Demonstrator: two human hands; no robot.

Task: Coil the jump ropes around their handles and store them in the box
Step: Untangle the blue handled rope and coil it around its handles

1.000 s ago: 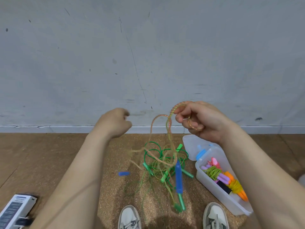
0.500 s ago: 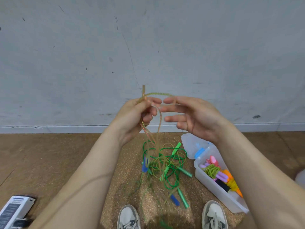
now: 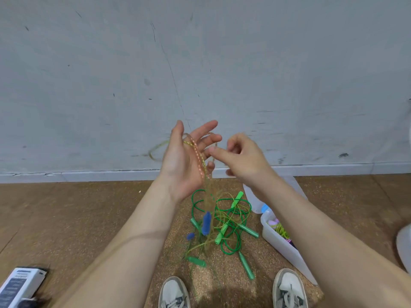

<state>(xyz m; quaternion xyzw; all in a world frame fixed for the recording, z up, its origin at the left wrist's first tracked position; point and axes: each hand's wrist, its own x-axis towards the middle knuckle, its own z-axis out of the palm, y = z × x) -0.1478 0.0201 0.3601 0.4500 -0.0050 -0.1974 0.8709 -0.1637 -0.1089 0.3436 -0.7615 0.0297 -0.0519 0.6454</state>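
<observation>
Rope [image 3: 198,155] drapes left hand [image 3: 182,165] (box [image 3: 282,246] lies rightward).

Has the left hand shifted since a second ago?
Yes. The left hand has moved right, from left of the green rope pile to above it, and opened.

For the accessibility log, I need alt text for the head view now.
A person's open left hand carries a pink-and-yellow beaded jump rope draped across its palm, blue handle dangling below, while the right hand hovers beside it. On the brown floor lie tangled green jump ropes beside a clear plastic box of coiled ropes.
</observation>
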